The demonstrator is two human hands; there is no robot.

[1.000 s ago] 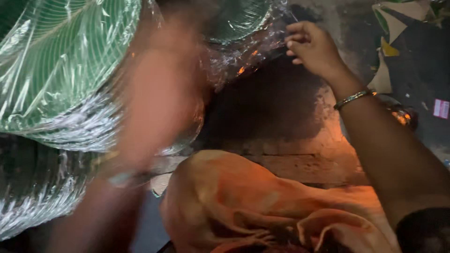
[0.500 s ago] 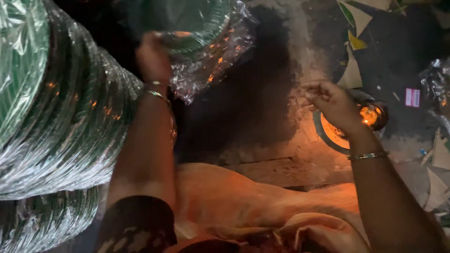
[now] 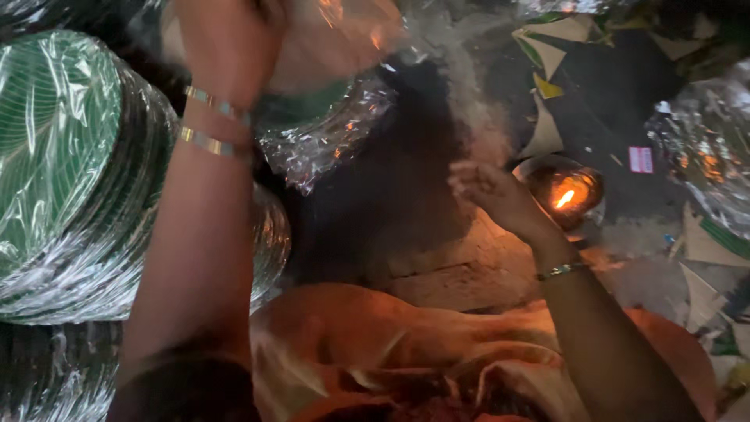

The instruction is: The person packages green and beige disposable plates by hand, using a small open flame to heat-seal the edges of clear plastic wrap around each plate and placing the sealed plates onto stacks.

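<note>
Both hands raised over a dim floor lit by a small flame.

Left hand (image 3: 230,39) grips a plastic-wrapped stack of green plates (image 3: 328,86), up high. Right hand (image 3: 492,191) hangs loosely open just beside the lit lamp bowl (image 3: 564,191). Orange cloth (image 3: 375,344) bunched below.

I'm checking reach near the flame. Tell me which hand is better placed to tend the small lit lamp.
Right, probably. The right hand hovers just left of the lit lamp, grip loose and holding nothing visible. The left hand is raised high at the plastic-wrapped stack, far from the flame.
</note>
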